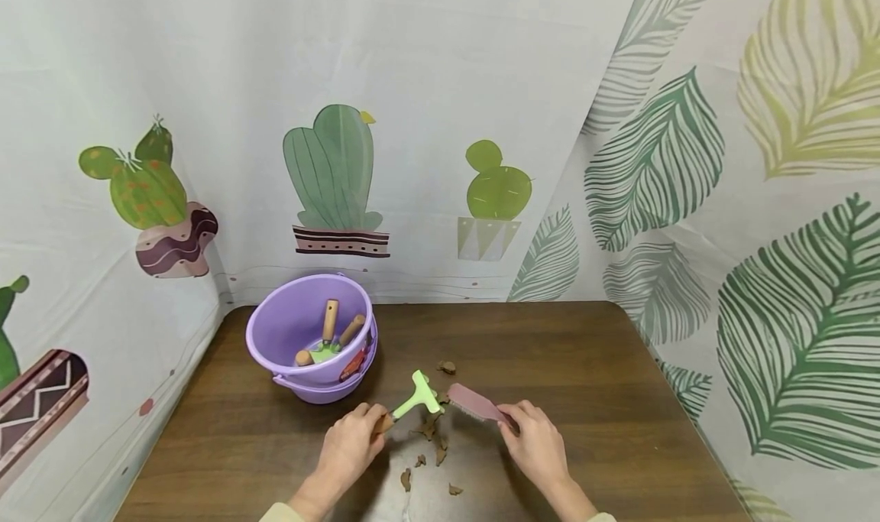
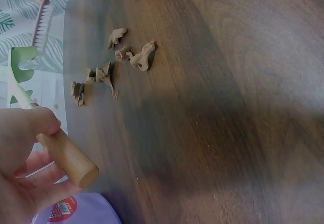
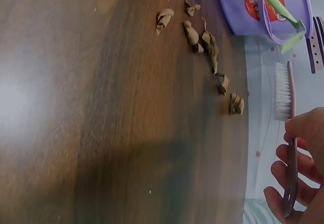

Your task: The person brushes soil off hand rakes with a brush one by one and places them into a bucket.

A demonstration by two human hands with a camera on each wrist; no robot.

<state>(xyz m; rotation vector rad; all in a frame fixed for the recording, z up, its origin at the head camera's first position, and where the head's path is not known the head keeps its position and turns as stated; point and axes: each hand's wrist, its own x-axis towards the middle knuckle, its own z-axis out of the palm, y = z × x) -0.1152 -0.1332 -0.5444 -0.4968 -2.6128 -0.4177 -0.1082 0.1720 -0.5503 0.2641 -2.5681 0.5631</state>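
Observation:
My left hand [image 1: 351, 442] grips the wooden handle of a small green hand rake [image 1: 418, 396], its toothed head raised over the table. The teeth show in the left wrist view, where the rake [image 2: 21, 67] is at the left. My right hand [image 1: 539, 445] holds a brush [image 1: 474, 402] by its dark handle; it has a pinkish back, and its white bristles [image 3: 282, 92] show in the right wrist view. The two tool heads are close but apart. Beneath and around them lie several crumpled brown scraps [image 1: 441, 455], curled like dry leaves or clay shavings.
A tilted purple bucket [image 1: 275, 319] stands at the table's back left, seemingly nested in a second one. Inside it are several tools with wooden handles [image 1: 330, 319] and a green head. A cloth printed with cacti and leaves hangs behind the wooden table [image 1: 605, 384].

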